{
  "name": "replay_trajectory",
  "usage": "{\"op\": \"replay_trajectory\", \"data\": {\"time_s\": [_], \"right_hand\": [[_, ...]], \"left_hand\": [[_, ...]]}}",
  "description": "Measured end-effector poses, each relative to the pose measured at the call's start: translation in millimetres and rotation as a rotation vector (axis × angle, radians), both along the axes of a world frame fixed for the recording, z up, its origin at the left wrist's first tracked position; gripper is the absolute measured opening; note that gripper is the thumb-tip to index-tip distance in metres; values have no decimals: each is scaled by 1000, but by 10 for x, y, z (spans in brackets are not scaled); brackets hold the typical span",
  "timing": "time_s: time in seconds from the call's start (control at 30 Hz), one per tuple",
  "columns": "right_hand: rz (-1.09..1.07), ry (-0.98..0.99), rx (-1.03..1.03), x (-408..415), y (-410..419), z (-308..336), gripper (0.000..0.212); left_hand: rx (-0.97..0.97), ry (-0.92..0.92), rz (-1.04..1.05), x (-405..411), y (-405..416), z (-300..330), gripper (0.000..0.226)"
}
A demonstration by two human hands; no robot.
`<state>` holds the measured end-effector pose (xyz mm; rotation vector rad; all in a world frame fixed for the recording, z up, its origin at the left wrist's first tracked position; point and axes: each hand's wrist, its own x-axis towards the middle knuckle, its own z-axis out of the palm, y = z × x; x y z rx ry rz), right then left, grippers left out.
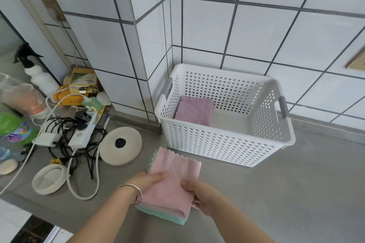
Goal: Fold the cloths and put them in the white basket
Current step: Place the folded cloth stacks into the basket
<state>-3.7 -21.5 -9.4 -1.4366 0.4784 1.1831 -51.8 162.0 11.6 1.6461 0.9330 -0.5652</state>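
A pink cloth [173,175] lies folded on top of a small stack on the grey counter, with a teal cloth [167,218] showing at the stack's near edge. My left hand [146,180] grips the pink cloth's left edge, thumb on top. My right hand [199,193] pinches its right edge. The white perforated basket [223,142] stands just beyond, against the tiled wall. A folded mauve cloth [194,110] lies inside it on the left of the floor.
Left of the cloths sit a round kettle base [121,145], a power strip [82,134] with tangled cables, a white bowl [49,179], boxes and a spray bottle [38,75]. The counter's front edge [39,209] is near my arms.
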Motion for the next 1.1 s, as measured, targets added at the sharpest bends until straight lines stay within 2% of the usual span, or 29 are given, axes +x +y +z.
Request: {"op": "replay_trajectory", "data": {"time_s": [0.17, 0.27, 0.3, 0.37, 0.47, 0.57, 0.6, 0.7, 0.77, 0.83, 0.97, 1.0, 1.1], "right_hand": [[131, -146, 219, -123, -54, 480, 18], [163, -336, 345, -118, -105, 943, 33], [147, -401, 376, -83, -126, 1119, 37], [91, -544, 401, 38, -200, 1461, 42], [-14, -753, 396, 325, -347, 1891, 37], [-160, -850, 313, 788, -485, 2132, 24], [-203, -852, 277, 993, -524, 2135, 25], [-311, -819, 152, 1556, -612, 1980, 28], [-350, -721, 50, 1837, -655, 1788, 28], [-359, -592, -39, 2060, -722, 1597, 25], [-292, -418, -244, 2428, -833, 1124, 36], [-239, -389, -312, 2504, -859, 1023, 36], [-119, -314, -413, 2679, -859, 794, 22]], "left_hand": [[-103, -209, -57, -164, 135, 671, 73], [-37, -353, -140, -179, 145, 1192, 94], [-17, -417, -154, -161, 119, 1359, 94], [1, -528, -115, -50, 7, 1661, 80], [-114, -703, 11, 283, -231, 1971, 30], [-145, -765, -17, 816, -442, 2188, 19], [-140, -761, -38, 1034, -463, 2172, 18], [-40, -662, -54, 1686, -563, 2005, 39], [-28, -578, -42, 2052, -621, 1743, 26], [12, -439, -122, 2359, -728, 1453, 20], [141, -195, -344, 2740, -875, 903, 24], [150, -152, -392, 2818, -915, 814, 20], [220, -64, -506, 2938, -1020, 590, 38]]}}
